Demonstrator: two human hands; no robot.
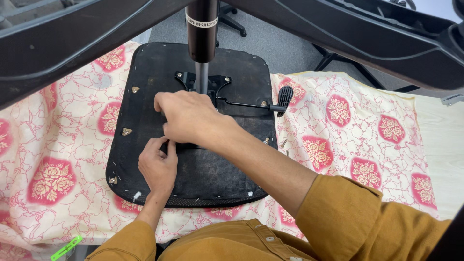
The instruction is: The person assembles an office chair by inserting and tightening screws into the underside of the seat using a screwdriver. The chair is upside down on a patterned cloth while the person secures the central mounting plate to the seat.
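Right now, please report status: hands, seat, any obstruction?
Both hands on upturned chair seat, at mounting plate. Gas cylinder upright. Lever beside, apart.

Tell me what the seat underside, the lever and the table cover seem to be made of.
Seat underside: black fabric, matte, seemingly stapled over a board; small staples glint along its edge. Lever: thin dark metal rod, probably steel, ending in a ribbed black paddle that looks like plastic. Cover: soft cream cloth printed with pink roses; it wrinkles.
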